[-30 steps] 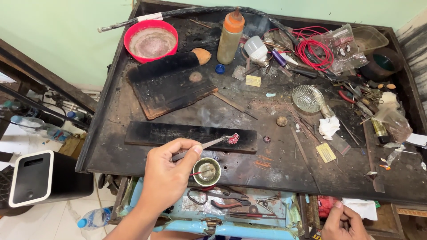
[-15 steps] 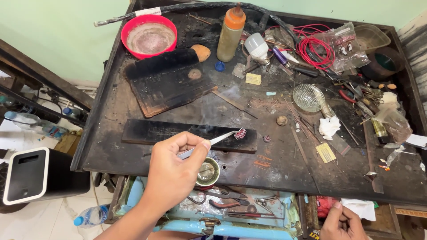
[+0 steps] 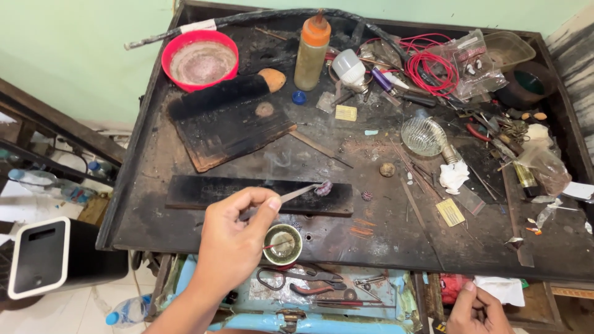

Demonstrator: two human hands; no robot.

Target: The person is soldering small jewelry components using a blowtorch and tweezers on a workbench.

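My left hand (image 3: 234,240) pinches metal tweezers (image 3: 298,193) whose tips hold a small dark purplish piece (image 3: 323,187), from which a thin wisp of smoke rises, just over a long charred black block (image 3: 260,193) on the workbench. A small round metal cup (image 3: 283,244) sits right beside that hand at the bench's front edge. My right hand (image 3: 477,308) is low at the bottom right, over an open drawer, fingers curled near a white cloth (image 3: 502,289); whether it holds anything is hidden.
The sooty workbench (image 3: 148,185) carries a red bowl (image 3: 200,59), an orange-capped bottle (image 3: 312,52), a charred board (image 3: 232,127), red wire (image 3: 433,68), a wire-mesh ball (image 3: 424,136) and scattered small tools. Pliers (image 3: 303,286) lie in the drawer below. A white box (image 3: 40,256) stands at left.
My left hand has shifted slightly right and up along the black block, carrying the tweezers and the piece. Its red glow has faded to a dull dark colour.
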